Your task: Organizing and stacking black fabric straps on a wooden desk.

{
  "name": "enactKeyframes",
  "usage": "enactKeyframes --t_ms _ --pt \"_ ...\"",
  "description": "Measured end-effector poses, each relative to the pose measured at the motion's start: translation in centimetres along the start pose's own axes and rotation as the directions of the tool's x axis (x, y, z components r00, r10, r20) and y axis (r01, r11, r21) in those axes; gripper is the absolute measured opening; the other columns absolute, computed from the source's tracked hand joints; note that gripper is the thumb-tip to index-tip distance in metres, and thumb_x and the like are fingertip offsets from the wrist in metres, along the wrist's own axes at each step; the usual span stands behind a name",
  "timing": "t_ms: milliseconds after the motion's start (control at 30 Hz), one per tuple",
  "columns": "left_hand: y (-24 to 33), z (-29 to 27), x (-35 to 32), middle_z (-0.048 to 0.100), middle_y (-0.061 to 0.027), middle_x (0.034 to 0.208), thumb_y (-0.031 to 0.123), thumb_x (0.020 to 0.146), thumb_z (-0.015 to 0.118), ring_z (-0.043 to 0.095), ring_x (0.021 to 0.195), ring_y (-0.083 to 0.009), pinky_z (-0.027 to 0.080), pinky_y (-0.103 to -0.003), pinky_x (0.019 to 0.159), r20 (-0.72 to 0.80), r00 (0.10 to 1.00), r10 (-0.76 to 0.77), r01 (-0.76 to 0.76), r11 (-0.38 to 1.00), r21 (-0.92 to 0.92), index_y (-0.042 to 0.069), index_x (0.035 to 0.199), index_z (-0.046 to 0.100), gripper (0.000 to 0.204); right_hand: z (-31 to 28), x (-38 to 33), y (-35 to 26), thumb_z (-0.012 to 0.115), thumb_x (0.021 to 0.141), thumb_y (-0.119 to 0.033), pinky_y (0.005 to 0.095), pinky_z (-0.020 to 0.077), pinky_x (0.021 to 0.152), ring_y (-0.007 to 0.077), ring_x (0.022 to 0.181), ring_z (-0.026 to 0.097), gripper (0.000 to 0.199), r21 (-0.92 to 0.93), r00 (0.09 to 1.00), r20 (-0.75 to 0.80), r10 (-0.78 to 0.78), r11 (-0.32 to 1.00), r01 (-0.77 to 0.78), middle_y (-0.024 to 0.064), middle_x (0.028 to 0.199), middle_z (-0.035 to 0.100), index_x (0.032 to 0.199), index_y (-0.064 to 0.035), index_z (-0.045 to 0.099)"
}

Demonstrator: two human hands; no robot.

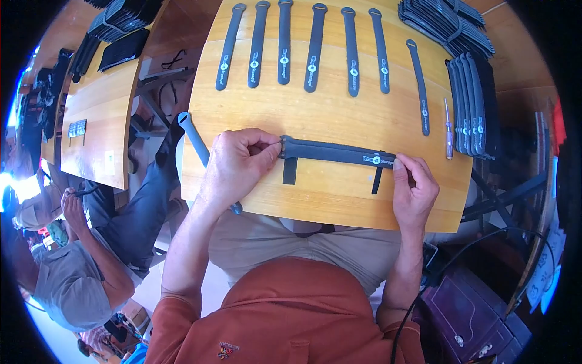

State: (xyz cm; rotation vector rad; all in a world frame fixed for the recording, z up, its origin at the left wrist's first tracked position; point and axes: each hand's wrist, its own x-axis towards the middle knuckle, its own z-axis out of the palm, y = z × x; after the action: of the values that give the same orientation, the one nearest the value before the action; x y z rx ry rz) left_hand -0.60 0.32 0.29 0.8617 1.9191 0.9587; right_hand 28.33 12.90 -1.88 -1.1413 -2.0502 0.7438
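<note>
A dark grey hook-and-loop strap lies crosswise near the table's front, apparently stacked on others, though the layers are hard to count. At its left, slotted end, my left hand is closed in a pinch. My right hand pinches the rounded right end beside a white printed mark. Two short black strips, one wider and one narrow, stick out from beneath it toward me. Another strap lies slanted at the table's left edge, partly hidden under my left wrist.
Several single straps lie in a row at the back, with one more at the right. Beside it are a clear-handled screwdriver, a strap pile and a tied bundle. A co-worker sits at another table leftward.
</note>
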Motion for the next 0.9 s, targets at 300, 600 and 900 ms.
enactKeyframes --t_ms 300,600,900 --pt "-0.17 0.01 0.04 0.079 -0.0141 0.086 0.007 0.094 0.077 0.073 0.075 -0.0133 0.058 -0.028 0.069 0.001 1.0 0.016 -0.016 0.999 0.028 -0.006 0.104 0.078 0.016 0.08 0.01 0.2 0.072 0.096 0.001 0.0292 0.0516 0.064 0.0187 0.073 0.068 0.009 0.005 1.0 -0.009 0.008 1.0 -0.008 0.0131 0.087 0.071 0.104 0.0055 0.074" --pt "0.08 0.05 0.14 0.079 -0.0132 0.085 0.007 0.093 0.077 0.074 0.073 -0.0139 0.056 -0.028 0.068 -0.013 1.0 0.002 -0.001 0.999 0.05 -0.006 0.104 0.078 0.017 -0.19 0.04 -0.14 0.072 0.095 0.002 0.03 0.0518 0.064 0.019 0.073 0.068 0.008 -0.001 1.0 0.007 0.025 1.0 -0.025 0.0132 0.087 0.07 0.102 0.0049 0.073" --pt "0.14 0.08 -0.05 0.077 -0.0098 0.081 0.006 0.093 0.077 0.07 0.073 -0.0094 0.055 -0.026 0.067 -0.016 1.0 -0.025 0.025 1.0 -0.011 -0.007 0.104 0.077 0.017 0.05 -0.12 0.01 0.073 0.094 0.002 0.0309 0.0516 0.063 0.0213 0.072 0.068 0.008 0.018 0.999 -0.017 0.027 0.999 -0.027 0.0132 0.085 0.07 0.102 0.004 0.073"
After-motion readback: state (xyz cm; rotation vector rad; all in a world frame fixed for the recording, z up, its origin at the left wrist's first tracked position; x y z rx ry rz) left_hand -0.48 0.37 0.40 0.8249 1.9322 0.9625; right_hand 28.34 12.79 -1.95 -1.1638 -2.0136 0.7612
